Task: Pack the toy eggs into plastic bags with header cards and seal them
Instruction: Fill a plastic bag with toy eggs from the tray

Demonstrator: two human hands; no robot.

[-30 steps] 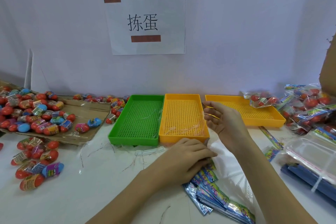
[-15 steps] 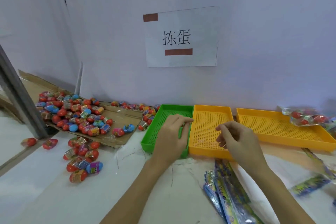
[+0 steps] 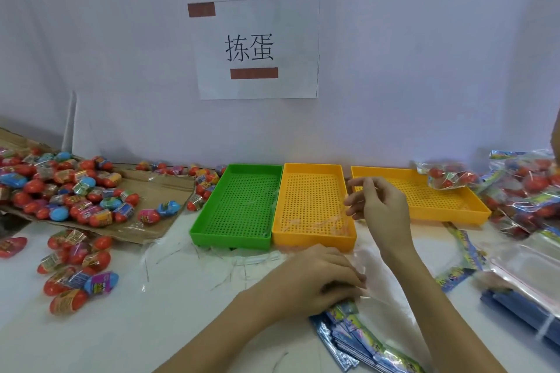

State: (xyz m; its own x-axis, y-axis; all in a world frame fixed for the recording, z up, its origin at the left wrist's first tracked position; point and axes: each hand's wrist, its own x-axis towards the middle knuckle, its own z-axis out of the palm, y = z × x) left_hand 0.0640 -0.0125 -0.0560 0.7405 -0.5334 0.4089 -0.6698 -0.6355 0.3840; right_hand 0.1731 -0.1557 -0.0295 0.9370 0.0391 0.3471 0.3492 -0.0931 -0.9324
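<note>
Left hand [image 3: 318, 277] curled, pinching clear bag [image 3: 375, 275] edge on table [image 3: 151, 327]; right hand [image 3: 378, 203] raised over orange tray [image 3: 313, 247] rim, fingers loosely curled, grip unclear.

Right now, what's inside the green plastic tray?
No toy eggs: the green plastic tray shows its holed floor, perhaps with a clear film scrap at its right edge. Nothing visibly covers it.

The green tray [image 3: 236, 206] and two orange trays [image 3: 315, 206] [image 3: 424, 197] look like matt perforated plastic. Toy eggs [image 3: 69, 191] at the left are glossy plastic in shiny film, lying on rough brown cardboard [image 3: 157, 191]. Clear glossy plastic bags [image 3: 527, 263] lie right. The header cards [image 3: 357, 339] look glossy. The wall sign [image 3: 257, 47] is matt paper.
</note>
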